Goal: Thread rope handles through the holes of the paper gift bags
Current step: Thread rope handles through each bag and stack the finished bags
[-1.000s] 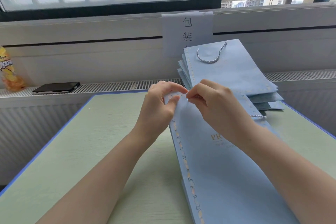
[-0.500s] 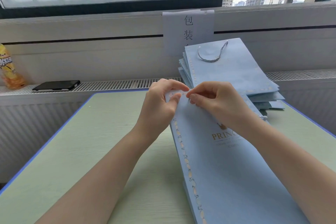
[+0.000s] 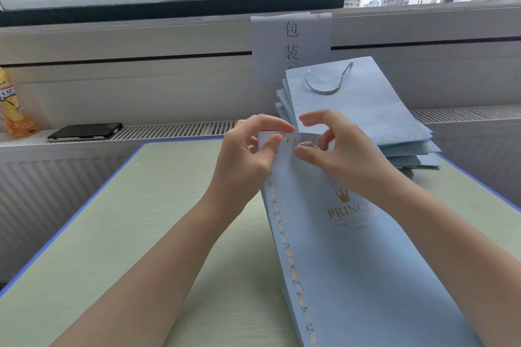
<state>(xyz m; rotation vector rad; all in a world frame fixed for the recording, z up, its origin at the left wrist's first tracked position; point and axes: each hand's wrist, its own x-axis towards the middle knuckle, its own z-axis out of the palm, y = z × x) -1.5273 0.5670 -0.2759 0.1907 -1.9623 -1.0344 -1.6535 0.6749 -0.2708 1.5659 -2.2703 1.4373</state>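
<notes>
bag top between both hands

Both hands (left, right) raised together, fingers pinching.

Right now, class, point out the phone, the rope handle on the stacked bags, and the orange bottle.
phone (image 3: 84, 131), head view, middle of its dark screen.
rope handle (image 3: 327, 90), head view, bottom of its loop.
orange bottle (image 3: 12, 110), head view, its label.

Pale blue gift bag with a gold crown, gold lettering and a gold-and-white scalloped border; blue-white twisted rope handle; pale green tabletop edged blue; black phone.
</notes>
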